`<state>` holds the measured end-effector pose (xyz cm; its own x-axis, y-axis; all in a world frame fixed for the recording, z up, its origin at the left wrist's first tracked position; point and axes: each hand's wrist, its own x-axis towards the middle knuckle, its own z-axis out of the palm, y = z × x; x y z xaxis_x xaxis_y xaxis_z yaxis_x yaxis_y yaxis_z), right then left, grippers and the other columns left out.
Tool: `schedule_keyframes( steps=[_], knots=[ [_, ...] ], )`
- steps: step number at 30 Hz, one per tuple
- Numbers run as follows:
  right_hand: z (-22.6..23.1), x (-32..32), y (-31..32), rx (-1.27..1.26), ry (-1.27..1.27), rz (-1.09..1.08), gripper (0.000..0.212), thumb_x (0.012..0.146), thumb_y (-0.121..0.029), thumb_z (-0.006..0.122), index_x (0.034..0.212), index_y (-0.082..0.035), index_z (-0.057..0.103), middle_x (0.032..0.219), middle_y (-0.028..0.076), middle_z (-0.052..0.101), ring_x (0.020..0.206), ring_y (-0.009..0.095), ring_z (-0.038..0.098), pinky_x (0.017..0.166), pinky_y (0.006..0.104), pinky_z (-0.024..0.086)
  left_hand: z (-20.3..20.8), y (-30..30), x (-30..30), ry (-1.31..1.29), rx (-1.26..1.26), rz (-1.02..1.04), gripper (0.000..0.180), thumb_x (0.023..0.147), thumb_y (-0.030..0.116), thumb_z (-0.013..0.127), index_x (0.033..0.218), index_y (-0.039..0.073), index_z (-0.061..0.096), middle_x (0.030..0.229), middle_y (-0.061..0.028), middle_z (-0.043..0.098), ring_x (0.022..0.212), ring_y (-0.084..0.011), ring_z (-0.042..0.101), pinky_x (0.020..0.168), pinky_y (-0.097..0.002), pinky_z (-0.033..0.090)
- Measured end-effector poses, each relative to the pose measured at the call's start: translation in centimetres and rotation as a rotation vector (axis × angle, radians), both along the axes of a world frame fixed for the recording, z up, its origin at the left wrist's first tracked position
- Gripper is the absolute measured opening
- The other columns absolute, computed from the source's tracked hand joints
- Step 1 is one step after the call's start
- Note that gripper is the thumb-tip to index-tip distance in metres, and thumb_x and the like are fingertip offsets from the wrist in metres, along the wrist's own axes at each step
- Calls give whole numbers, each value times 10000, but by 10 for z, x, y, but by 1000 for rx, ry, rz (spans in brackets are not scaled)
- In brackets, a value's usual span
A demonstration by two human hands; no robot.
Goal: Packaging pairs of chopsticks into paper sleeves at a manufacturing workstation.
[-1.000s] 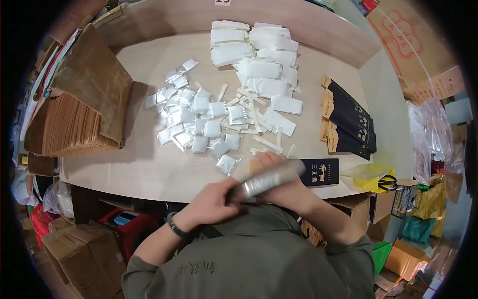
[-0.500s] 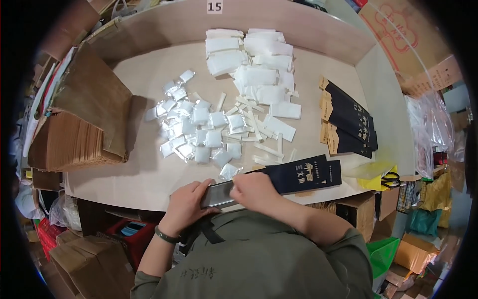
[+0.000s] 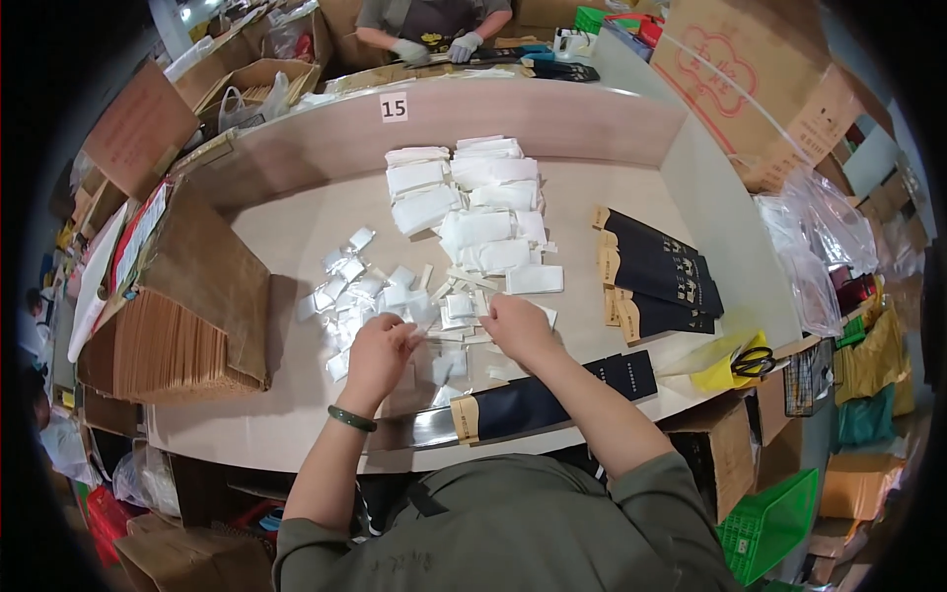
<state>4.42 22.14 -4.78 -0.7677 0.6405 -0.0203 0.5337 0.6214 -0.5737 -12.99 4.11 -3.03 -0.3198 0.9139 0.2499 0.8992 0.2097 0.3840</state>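
desk (image 3: 247, 424): left hand (image 3: 381, 351) perhaps touching packets (image 3: 340, 286), right hand (image 3: 521, 330) near strips (image 3: 471, 279)

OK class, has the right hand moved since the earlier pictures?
Yes. Judged against the front edge of the desk, the right hand has moved away from it, inward toward the white stacks.

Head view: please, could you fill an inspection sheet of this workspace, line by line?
Surface: pale table, with raised partition behind.
Job's things: clear-wrapped white packets, heaped loosely; dark sleeves at front edge and right side.
Clutter: black scissors at right edge.
Grip: left hand at the packets, right hand beside it; what either holds, unclear.
Cables: nothing seen.
Surroundings: green crate lower right; gloved co-worker beyond partition.
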Motion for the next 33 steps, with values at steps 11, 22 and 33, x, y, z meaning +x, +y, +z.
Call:
schedule_keyframes(
  steps=[11,22,33],
  knots=[
    [-4,26,-16,11,-65,-3,238,844,-291,648,871,-59,695,887,193,669,890,388,639,781,476,507,4,-109,71,-169,91,54,301,804,92,662,1105,109,649,789,-94,630,769,-292,641,659,-408,501],
    [38,42,39,-164,131,-161,140,808,-151,684,870,-26,696,812,153,643,814,316,635,785,401,514,-11,-116,33,36,112,120,570,679,129,820,1212,133,619,1221,-171,588,1103,-360,567,937,-434,477],
    [9,56,48,-55,-312,-21,160,760,-176,705,768,-18,688,897,155,622,903,335,614,810,392,511,69,-210,-222,294,-37,781,280,860,185,632,1087,27,674,969,-225,676,898,-399,653,748,-435,521]
  ],
)
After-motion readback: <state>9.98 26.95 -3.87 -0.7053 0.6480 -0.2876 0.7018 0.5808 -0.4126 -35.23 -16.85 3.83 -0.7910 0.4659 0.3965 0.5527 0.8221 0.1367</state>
